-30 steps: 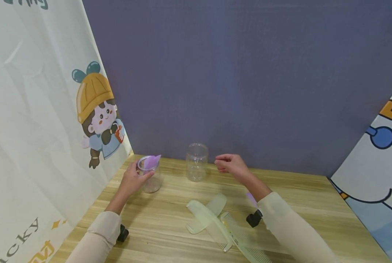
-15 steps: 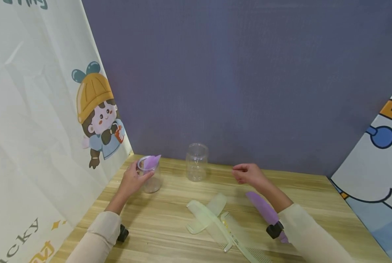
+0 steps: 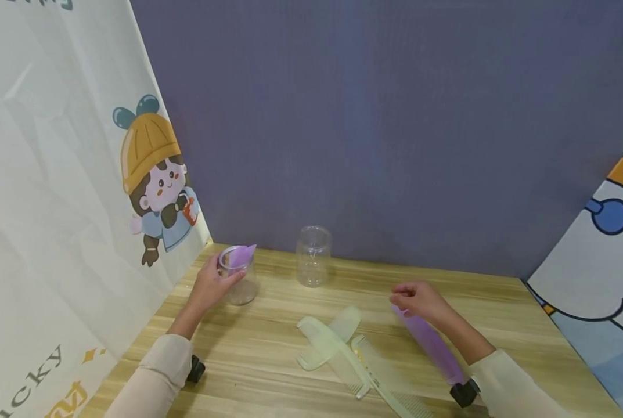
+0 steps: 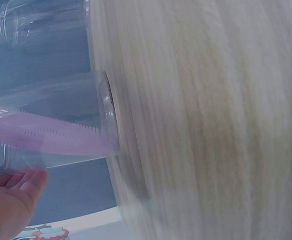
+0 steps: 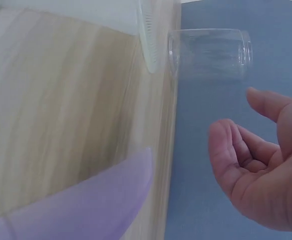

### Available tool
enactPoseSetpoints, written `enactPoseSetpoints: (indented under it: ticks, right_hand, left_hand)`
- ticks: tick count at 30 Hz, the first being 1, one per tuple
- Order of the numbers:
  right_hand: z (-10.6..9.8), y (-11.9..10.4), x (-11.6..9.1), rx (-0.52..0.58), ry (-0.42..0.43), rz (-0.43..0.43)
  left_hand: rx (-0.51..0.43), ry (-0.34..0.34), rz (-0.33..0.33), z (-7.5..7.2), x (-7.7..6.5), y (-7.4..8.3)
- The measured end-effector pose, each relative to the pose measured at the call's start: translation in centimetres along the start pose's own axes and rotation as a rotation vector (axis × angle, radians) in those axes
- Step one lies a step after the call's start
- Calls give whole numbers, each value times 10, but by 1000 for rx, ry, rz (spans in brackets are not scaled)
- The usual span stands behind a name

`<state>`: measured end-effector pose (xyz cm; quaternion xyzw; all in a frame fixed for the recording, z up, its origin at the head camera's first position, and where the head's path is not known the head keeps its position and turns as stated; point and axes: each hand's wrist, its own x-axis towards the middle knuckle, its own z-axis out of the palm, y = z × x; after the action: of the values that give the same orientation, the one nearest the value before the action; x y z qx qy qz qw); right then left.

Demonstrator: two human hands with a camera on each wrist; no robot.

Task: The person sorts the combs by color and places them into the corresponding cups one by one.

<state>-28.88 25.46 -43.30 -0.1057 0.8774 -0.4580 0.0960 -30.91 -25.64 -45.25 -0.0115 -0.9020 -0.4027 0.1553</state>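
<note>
- Head: left hand (image 3: 213,285) grips a jar (image 3: 243,292) high up, likely steadying it; right hand (image 3: 421,300), empty, hangs near a purple comb (image 3: 431,348) on the table (image 3: 269,354).
- Left wrist: another comb (image 4: 51,135) slants inside the jar, apparently propped by it.
- Right wrist: loosely curled fingers (image 5: 223,150), thumb (image 5: 269,103) apart.

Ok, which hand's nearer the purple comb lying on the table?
Right: the right hand hovers by the comb; the left hand, far to its left, grips a jar.

in left jar (image 3: 246,290): comb (image 3: 241,256) | right of it: second jar (image 3: 313,258) | nearer, on table (image 3: 269,360): crossed combs (image 3: 338,349) | rightmost: another comb (image 3: 432,347)
</note>
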Motion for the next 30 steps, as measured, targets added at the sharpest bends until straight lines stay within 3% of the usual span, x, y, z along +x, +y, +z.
enactPoseSetpoints:
  ticks: [17,30]
  right_hand:
    - [-9,23,-39,-292,33,22]
    - [-12,37,-65,-373,32,44]
  left_hand:
    - [-11,4,10,1,2,-1]
    - [-2,-11,-9,-1,1,0]
